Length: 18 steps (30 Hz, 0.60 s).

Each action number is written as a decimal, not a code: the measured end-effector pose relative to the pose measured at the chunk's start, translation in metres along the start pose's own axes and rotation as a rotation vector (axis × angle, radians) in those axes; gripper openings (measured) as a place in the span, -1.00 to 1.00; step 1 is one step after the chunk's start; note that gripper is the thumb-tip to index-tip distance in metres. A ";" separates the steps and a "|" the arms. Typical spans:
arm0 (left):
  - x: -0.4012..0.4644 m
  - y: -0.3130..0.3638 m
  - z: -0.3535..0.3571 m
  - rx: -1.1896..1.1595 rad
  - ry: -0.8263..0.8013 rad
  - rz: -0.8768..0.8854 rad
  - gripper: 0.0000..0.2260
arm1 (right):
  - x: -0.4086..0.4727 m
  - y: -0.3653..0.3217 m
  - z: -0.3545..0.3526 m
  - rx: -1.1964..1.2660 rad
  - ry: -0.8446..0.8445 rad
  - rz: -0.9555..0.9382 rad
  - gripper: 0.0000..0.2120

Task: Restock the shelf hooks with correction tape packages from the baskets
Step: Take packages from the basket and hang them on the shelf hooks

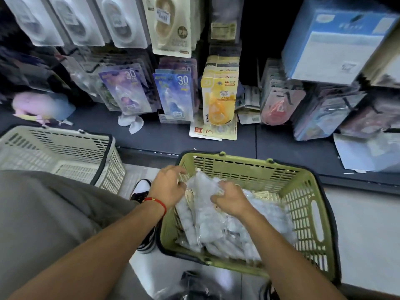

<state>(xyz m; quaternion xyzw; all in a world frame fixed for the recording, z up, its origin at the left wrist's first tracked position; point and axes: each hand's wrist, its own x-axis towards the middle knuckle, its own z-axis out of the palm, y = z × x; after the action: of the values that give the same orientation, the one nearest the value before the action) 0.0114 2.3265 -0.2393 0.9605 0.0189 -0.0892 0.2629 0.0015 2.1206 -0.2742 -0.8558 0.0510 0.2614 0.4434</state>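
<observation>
Left hand: we see our left hand (168, 187), a red cord at its wrist, at the near-left corner of the green basket (303, 204); its fingers curl onto the upper edge of a clear bundle, and we read its grip as grasping that bundle.
Right hand: our right hand (232, 199) lies on top of the same heap, fingers bent down into the plastic; its grip appears to be grasping the bundle too, though the fingertips are hidden.
Correction tape packages: the clear-wrapped packages (207, 217) fill the green basket in a loose pile, cream card backs showing between the wraps.
Green basket: it stands on the floor just before the low shelf (164, 135), its dark handle folded down along the rim.
Beige basket: a second basket (54, 152) stands to the left, against the same shelf edge, near our knee.
Shelf hooks: above the shelf, hooks carry purple packs (127, 92), blue packs (175, 94) and yellow packs (219, 100); pale blister packs (121, 20) hang higher.
Shoe: a black-and-white shoe (141, 191) shows between the two baskets.
</observation>
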 end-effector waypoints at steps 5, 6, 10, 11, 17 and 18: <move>-0.015 0.025 0.011 -0.270 -0.063 -0.276 -0.70 | -0.006 0.021 -0.047 0.692 -0.013 0.064 -0.67; -0.017 0.031 0.014 -0.506 -0.150 -0.377 -0.66 | -0.008 0.021 -0.045 0.741 -0.066 0.040 -0.64; -0.020 0.041 0.018 -1.159 -0.250 -0.563 -0.93 | -0.010 0.018 -0.014 0.588 -0.109 -0.014 -0.71; -0.019 0.038 0.018 -1.107 -0.167 -0.559 -0.95 | -0.007 0.020 -0.005 0.557 -0.030 0.024 -0.67; -0.014 0.024 0.003 -0.878 0.102 -0.524 -0.87 | -0.004 0.061 0.045 -0.122 -0.058 0.188 -0.48; -0.013 0.021 0.002 -0.878 0.114 -0.521 -0.87 | -0.004 0.066 0.052 -0.063 -0.058 0.199 -0.51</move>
<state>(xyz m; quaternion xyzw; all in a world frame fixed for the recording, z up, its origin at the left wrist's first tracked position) -0.0001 2.3074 -0.2282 0.7262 0.3078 -0.0831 0.6091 -0.0441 2.1208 -0.3447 -0.8521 0.1147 0.3303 0.3894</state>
